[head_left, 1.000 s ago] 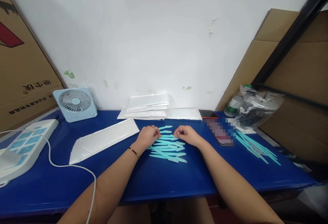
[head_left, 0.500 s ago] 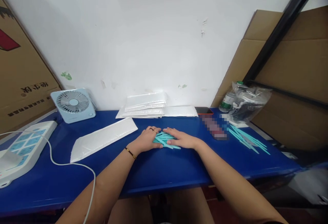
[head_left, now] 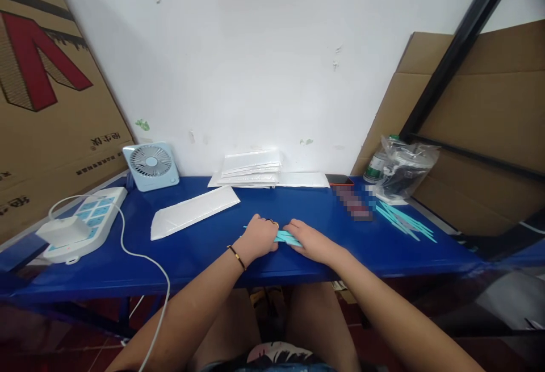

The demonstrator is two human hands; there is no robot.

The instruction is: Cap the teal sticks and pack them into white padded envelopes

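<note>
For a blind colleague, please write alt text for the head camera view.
Two bare hands, left hand and right hand, close around a bundle of turquoise sticks on a blue table. A white envelope lies left, more sticks right.

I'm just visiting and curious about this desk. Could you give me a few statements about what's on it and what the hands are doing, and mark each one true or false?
1. Both hands are gathered around a bunch of teal sticks. True: the left hand and the right hand close in on it from either side.
2. The small fan stands at the right end of the blue table. False: it stands at the back left, near the power strip.
3. More teal sticks lie loose to the right. True.
4. The white pouch is lying on top of the stack of pouches. False: it lies alone on the table, in front of the stack.
5. The left wrist is bare. False: it wears a thin bracelet.
</note>
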